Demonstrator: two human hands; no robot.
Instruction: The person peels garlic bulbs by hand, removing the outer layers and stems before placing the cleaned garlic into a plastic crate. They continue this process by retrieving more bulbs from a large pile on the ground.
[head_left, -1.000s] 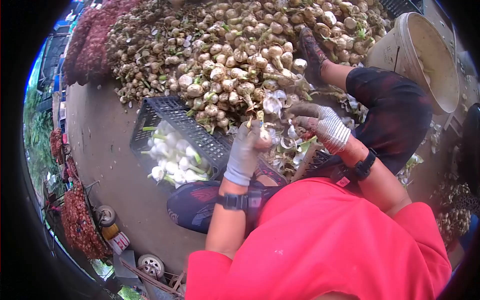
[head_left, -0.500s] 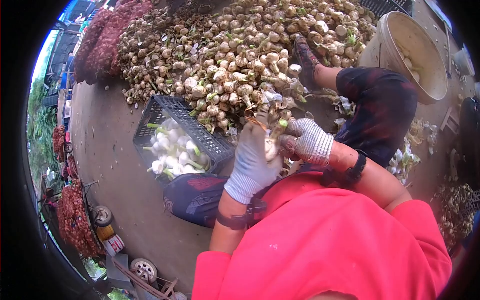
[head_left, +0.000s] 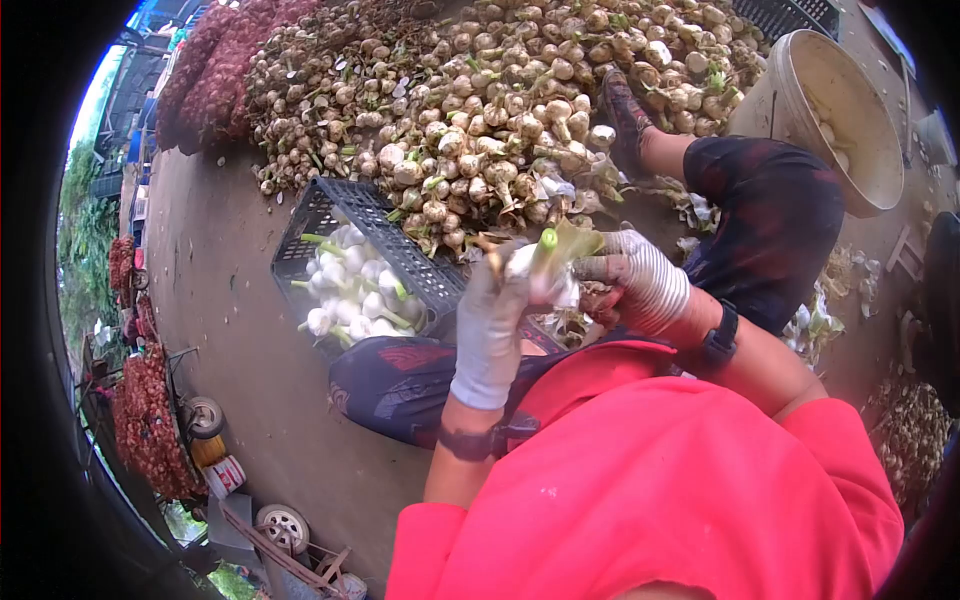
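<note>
Bare grey-brown floor (head_left: 230,270) all round, w/ red mesh sacks (head_left: 215,75) up at the top L by a big heap of dirty bulbs (head_left: 480,130), roots & cut stems mixed in. Down the L edge: a cart w/ wheels (head_left: 284,528), plus more red bags (head_left: 150,425), a bit warped near the edge of view.

I'm sitting on the floor or something low, can't tell which, in a red shirt (head_left: 650,490) & dark patterned trousers (head_left: 770,210). My R leg's bent out, shoe (head_left: 627,115) right at the heap's edge.

Both hands have pale knit gloves on, dirty at the fingers. L hand (head_left: 490,315) is closed round one garlic bulb (head_left: 538,274), held up in front of my shirt, w/ its green cut stem (head_left: 547,240) pointing up. Loose papery skin (head_left: 580,243) sticks out on the R side of it. R hand (head_left: 643,282) is curled in on that side, fingertips right by the skin; can't tell if they're pinching it. Dark bands on both wrists.

Black plastic crate (head_left: 410,245) is btwn the heap & my L knee, w/ clean white bulbs (head_left: 355,285) in it, some w/ green stems. Off to the R, a big off-white bucket (head_left: 790,110) is tilted, mouth to the R, a few pale bulbs inside. Another dark crate (head_left: 790,14) is at the top R, partly in view. Scraps of peel (head_left: 815,325) lie past my R leg.
</note>
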